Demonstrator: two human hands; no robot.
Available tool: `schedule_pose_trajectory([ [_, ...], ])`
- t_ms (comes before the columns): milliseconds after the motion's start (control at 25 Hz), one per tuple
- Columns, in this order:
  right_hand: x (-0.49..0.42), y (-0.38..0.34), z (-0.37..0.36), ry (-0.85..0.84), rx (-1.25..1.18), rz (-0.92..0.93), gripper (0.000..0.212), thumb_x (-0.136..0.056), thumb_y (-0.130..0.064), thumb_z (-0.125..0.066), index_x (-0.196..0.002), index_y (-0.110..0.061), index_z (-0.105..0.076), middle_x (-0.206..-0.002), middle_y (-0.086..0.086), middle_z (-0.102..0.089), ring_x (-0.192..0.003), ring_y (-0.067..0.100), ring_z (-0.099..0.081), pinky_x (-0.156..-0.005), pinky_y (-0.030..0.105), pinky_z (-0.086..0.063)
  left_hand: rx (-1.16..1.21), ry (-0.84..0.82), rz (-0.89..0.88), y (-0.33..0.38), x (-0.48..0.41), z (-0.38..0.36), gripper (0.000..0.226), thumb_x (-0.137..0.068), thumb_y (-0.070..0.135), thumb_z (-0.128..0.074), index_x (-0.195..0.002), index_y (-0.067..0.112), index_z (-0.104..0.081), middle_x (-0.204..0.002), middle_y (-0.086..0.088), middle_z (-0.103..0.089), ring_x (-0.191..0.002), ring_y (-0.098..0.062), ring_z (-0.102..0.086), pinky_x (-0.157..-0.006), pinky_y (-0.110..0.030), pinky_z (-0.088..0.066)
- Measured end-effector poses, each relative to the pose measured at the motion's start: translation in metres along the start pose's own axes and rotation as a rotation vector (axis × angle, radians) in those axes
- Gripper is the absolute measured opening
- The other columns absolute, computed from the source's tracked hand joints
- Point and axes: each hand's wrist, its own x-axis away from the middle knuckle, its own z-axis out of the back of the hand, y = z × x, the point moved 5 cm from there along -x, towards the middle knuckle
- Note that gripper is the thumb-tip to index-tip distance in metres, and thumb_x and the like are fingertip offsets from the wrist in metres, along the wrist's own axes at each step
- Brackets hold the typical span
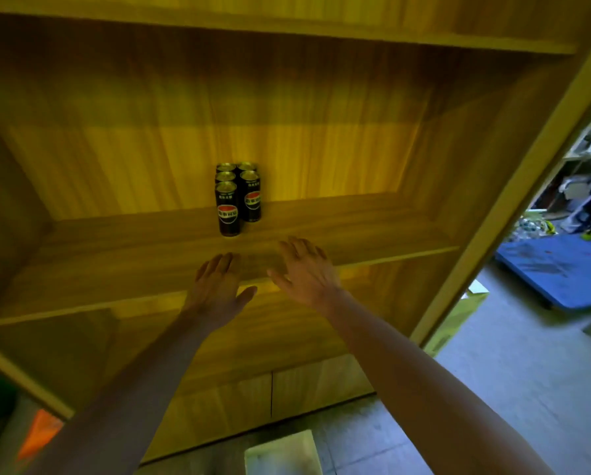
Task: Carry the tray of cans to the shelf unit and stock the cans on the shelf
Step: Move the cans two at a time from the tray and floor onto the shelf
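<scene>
Five black cylindrical metal cans [238, 200] stand clustered midway along the yellow wooden shelf [115, 255]. Left hand [215, 286] and right hand [307, 272], both released and holding nothing, hover at the shelf's front edge.

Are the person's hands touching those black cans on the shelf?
Apart. The head view shows a strip of bare shelf between the cans and the fingertips of the left hand and the right hand. Both hands are open.
</scene>
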Motion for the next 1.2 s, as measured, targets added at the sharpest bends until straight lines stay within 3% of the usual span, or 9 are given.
schedule_pose_trajectory([
  [200,0.06,-0.011,-0.04,0.035,-0.075,0.055,0.065,-0.096,-0.056,-0.045,-0.147,-0.015,-0.04,-0.152,0.009,-0.042,-0.137,0.029,-0.042,-0.105,0.047,-0.042,0.012,-0.07,-0.021,0.012,0.055,-0.059,0.074,-0.092,0.051,-0.052,-0.15,0.01,-0.031,-0.154,-0.011,-0.037,-0.142,-0.029,-0.032,-0.113,-0.044,-0.029],
  [360,0.107,-0.01,-0.146,0.031,-0.111,0.116,0.06,-0.097,-0.055,-0.041,-0.142,-0.016,-0.044,-0.148,0.007,-0.045,-0.132,0.027,-0.046,-0.099,0.044,-0.045,0.044,-0.183,0.045,0.008,0.094,-0.174,0.072,-0.093,0.052,-0.048,-0.15,0.011,-0.029,-0.153,-0.008,-0.038,-0.141,-0.027,-0.033,-0.112,-0.042,-0.031],
  [480,0.154,0.001,-0.286,-0.06,-0.138,0.109,0.057,-0.098,-0.054,-0.041,-0.139,-0.014,-0.046,-0.141,0.007,-0.051,-0.127,0.028,-0.051,-0.095,0.046,-0.048,0.101,-0.224,0.095,0.001,0.128,-0.313,0.069,-0.094,0.052,-0.046,-0.148,0.01,-0.033,-0.148,-0.009,-0.044,-0.138,-0.028,-0.038,-0.109,-0.043,-0.036],
  [640,0.238,0.016,-0.527,-0.211,-0.192,0.121,0.053,-0.098,-0.054,-0.041,-0.135,-0.018,-0.047,-0.135,0.004,-0.054,-0.121,0.025,-0.055,-0.091,0.044,-0.053,0.192,-0.327,0.151,-0.01,0.205,-0.551,0.066,-0.094,0.053,-0.043,-0.143,0.01,-0.038,-0.141,-0.011,-0.05,-0.13,-0.03,-0.045,-0.102,-0.041,-0.041],
  [800,0.322,0.032,-0.754,-0.419,-0.205,0.057,0.061,-0.097,-0.06,-0.039,-0.145,-0.022,-0.039,-0.147,0.002,-0.047,-0.129,0.024,-0.051,-0.099,0.044,-0.05,0.296,-0.449,0.229,-0.022,0.278,-0.768,0.069,-0.094,0.057,-0.044,-0.147,0.013,-0.035,-0.147,-0.009,-0.047,-0.133,-0.027,-0.044,-0.104,-0.038,-0.039],
  [880,0.35,0.034,-0.83,-0.486,-0.236,0.053,0.063,-0.097,-0.061,-0.039,-0.148,-0.023,-0.035,-0.15,0.001,-0.043,-0.128,0.024,-0.051,-0.099,0.043,-0.05,0.376,-0.5,0.287,-0.028,0.299,-0.839,0.071,-0.092,0.057,-0.047,-0.148,0.015,-0.033,-0.15,-0.007,-0.043,-0.136,-0.026,-0.04,-0.103,-0.036,-0.038],
  [1080,0.386,0.027,-0.918,-0.619,-0.418,0.056,0.069,-0.089,-0.07,-0.039,-0.148,-0.035,-0.03,-0.153,-0.004,-0.04,-0.124,0.021,-0.054,-0.097,0.042,-0.051,0.542,-0.543,0.357,-0.044,0.328,-0.915,0.075,-0.087,0.055,-0.06,-0.148,0.02,-0.035,-0.153,-0.003,-0.041,-0.137,-0.024,-0.041,-0.108,-0.037,-0.038],
  [1200,0.392,0.031,-0.931,-0.651,-0.486,0.025,0.074,-0.086,-0.077,-0.043,-0.147,-0.037,-0.034,-0.149,-0.005,-0.046,-0.122,0.017,-0.056,-0.096,0.039,-0.051,0.613,-0.521,0.325,-0.045,0.329,-0.922,0.065,-0.086,0.05,-0.063,-0.141,0.02,-0.045,-0.141,-0.002,-0.053,-0.126,-0.022,-0.05,-0.102,-0.036,-0.044],
])
